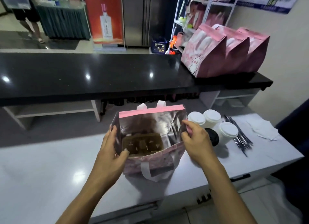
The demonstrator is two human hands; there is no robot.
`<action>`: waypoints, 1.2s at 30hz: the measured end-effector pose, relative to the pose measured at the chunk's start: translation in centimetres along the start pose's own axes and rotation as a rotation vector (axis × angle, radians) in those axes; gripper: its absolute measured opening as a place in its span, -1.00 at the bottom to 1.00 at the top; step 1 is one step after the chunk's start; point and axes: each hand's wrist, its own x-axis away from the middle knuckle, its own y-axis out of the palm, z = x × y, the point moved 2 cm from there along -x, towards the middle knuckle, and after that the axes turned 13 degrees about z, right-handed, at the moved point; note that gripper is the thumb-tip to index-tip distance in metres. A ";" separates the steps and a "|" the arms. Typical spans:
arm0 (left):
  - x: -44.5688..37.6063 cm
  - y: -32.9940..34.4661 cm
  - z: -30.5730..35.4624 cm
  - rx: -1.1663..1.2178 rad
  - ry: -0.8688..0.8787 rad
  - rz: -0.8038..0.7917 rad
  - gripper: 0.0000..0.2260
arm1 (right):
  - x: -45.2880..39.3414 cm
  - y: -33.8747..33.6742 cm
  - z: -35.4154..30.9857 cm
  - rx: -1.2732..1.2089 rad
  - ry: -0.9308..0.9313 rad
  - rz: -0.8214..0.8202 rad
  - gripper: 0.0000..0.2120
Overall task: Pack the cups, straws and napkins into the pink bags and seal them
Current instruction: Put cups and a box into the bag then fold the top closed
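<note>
An open pink bag (155,121) with a silver foil lining stands on the white counter (50,170). A brown cardboard cup tray (142,144) lies at its bottom. My left hand (112,150) grips the bag's left rim, thumb inside. My right hand (195,140) pinches the right rim and holds the mouth wide. Just right of the bag stand three white-lidded cups (212,118) and one with a black lid (213,136). Wrapped straws (240,136) lie beyond the cups, and white napkins (264,128) lie further right.
Three closed pink bags (224,53) stand in a row on the raised black countertop (83,73) at the back right. Behind them are shelves with more pink bags. The white counter's edge runs close below my forearms.
</note>
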 end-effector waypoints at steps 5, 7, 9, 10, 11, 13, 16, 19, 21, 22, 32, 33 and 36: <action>-4.1 3.9 1.5 0.009 0.012 -0.007 -0.31 | -5.6 0.3 1.3 0.027 0.011 -0.025 -0.60; -5.5 5.1 1.9 -0.006 0.000 -0.026 -0.32 | -7.4 0.4 1.8 0.039 -0.001 -0.018 -0.61; -6.8 6.1 2.1 -0.018 -0.007 -0.038 -0.33 | -9.1 0.6 2.3 0.056 -0.021 -0.006 -0.64; -7.4 6.6 2.2 -0.024 -0.006 -0.041 -0.33 | -9.8 0.6 2.5 0.047 -0.034 0.001 -0.67; -7.8 6.9 2.1 -0.030 -0.006 -0.043 -0.33 | -10.4 0.6 2.7 0.021 -0.052 0.013 -0.72; -8.4 7.4 2.2 -0.037 -0.017 -0.045 -0.32 | -11.7 0.2 3.3 -0.042 -0.083 0.081 -0.80; -8.9 7.8 2.1 -0.057 -0.042 -0.048 -0.31 | -14.6 -0.3 5.1 0.050 -0.124 0.168 -0.74; -8.9 8.1 2.0 -0.085 -0.074 -0.049 -0.29 | -17.6 0.9 7.5 0.527 -0.217 -0.094 -0.50; -8.8 8.2 2.1 -0.091 -0.103 -0.039 -0.29 | -18.8 2.3 9.4 0.684 -0.214 -0.319 -0.26; -8.7 8.2 2.3 -0.093 -0.116 -0.036 -0.30 | -19.2 3.0 10.2 0.723 -0.206 -0.391 -0.19; -8.4 8.0 2.6 -0.066 -0.166 -0.051 -0.30 | -20.4 5.2 11.3 0.695 -0.175 -0.443 -0.20; -8.4 7.9 2.7 -0.069 -0.168 -0.056 -0.30 | -20.3 4.4 10.5 0.633 -0.154 -0.392 -0.18; -8.3 8.0 2.7 -0.072 -0.164 -0.064 -0.29 | -20.5 0.4 6.3 0.342 -0.103 -0.110 -0.15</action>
